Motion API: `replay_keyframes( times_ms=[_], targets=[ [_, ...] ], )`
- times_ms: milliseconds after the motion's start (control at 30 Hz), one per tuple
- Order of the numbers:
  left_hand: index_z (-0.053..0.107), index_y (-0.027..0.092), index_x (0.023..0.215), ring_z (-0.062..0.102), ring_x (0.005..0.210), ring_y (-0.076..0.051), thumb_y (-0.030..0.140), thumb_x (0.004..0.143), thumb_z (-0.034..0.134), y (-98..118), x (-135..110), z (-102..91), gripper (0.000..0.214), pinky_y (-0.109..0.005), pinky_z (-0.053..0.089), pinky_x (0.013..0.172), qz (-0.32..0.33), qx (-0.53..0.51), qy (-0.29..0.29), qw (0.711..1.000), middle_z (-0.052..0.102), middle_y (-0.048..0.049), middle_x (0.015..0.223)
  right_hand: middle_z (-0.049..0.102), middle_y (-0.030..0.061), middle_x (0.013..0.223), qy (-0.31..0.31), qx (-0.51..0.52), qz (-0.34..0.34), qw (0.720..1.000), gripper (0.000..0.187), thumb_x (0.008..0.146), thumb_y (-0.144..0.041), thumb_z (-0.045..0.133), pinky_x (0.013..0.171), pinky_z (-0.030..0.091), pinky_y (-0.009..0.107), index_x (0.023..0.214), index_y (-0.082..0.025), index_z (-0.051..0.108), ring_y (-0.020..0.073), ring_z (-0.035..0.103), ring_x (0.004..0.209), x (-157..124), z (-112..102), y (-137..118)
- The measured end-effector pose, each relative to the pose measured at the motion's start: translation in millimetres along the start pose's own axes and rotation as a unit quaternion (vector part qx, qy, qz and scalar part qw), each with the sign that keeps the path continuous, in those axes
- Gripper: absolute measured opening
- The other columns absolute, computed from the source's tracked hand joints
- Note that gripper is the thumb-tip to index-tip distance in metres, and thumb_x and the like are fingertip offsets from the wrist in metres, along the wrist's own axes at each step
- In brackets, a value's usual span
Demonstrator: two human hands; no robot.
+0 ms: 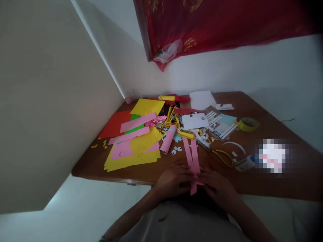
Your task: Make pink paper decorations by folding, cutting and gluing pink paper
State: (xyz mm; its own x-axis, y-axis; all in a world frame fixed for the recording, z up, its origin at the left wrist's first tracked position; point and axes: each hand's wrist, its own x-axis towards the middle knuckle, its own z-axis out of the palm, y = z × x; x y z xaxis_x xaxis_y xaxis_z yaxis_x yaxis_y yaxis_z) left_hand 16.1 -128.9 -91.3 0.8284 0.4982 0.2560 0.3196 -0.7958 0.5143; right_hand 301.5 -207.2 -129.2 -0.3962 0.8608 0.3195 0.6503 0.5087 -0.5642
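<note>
Two long pink paper strips [191, 153] lie on the brown wooden table [264, 141] and run toward its front edge. My left hand [174, 179] and my right hand [217, 185] meet at the near ends of the strips, fingers curled and pinching the pink paper between them. The strip ends stick out below my fingers. A rolled pink paper tube [168, 139] and small paper eyes [176, 150] lie just beyond my left hand.
Yellow, pink, green and red paper sheets [133, 148] are piled at the left. Yellow-handled scissors [223, 156], a glue bottle [246, 163] and a yellow tape roll [248, 124] lie at the right. White paper and cut scraps [202, 119] fill the middle. A red cloth hangs on the wall.
</note>
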Motion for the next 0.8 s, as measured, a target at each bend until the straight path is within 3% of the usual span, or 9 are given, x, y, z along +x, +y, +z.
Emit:
replay_keyframes(
  times_ms=[200,367,600,800],
  targets=[
    [0.085,0.027,0.119,0.079,0.122,-0.021,0.032,0.108,0.072,3,3,-2.5,0.017,-0.040,0.047,0.125,-0.024,-0.027,0.023,0.999,0.088,-0.0023,0.119,0.085,0.0104,0.132,0.012,0.021,-0.027,0.999,0.039,0.103,-0.019,0.066,0.109,0.066,0.047,0.136,-0.030,0.084,0.0269,0.080,0.124,14,-3,-8],
    [0.085,0.025,0.113,0.080,0.112,-0.021,0.024,0.104,0.075,3,3,-0.8,0.013,-0.042,0.047,0.126,-0.035,-0.024,0.026,0.999,0.088,-0.0030,0.115,0.086,0.0102,0.127,0.044,0.026,-0.044,0.998,0.034,0.105,-0.022,0.065,0.111,0.064,0.051,0.131,-0.029,0.085,0.0271,0.078,0.124,21,2,-13],
    [0.085,0.026,0.116,0.078,0.123,-0.021,0.031,0.105,0.077,-2,-1,4.1,0.014,-0.043,0.042,0.134,-0.026,-0.034,0.021,0.999,0.087,-0.0027,0.121,0.086,0.0098,0.122,0.052,0.061,-0.075,0.994,0.032,0.104,-0.025,0.070,0.108,0.063,0.053,0.132,-0.030,0.083,0.0300,0.075,0.127,31,2,-18],
    [0.086,0.025,0.111,0.075,0.132,-0.023,0.022,0.102,0.076,-3,1,5.1,0.013,-0.047,0.042,0.136,-0.052,-0.017,0.049,0.997,0.087,-0.0041,0.120,0.088,0.0070,0.111,0.051,0.064,-0.081,0.993,0.021,0.108,-0.031,0.069,0.098,0.062,0.046,0.122,-0.029,0.084,0.0252,0.079,0.107,41,-1,-30]
  ],
)
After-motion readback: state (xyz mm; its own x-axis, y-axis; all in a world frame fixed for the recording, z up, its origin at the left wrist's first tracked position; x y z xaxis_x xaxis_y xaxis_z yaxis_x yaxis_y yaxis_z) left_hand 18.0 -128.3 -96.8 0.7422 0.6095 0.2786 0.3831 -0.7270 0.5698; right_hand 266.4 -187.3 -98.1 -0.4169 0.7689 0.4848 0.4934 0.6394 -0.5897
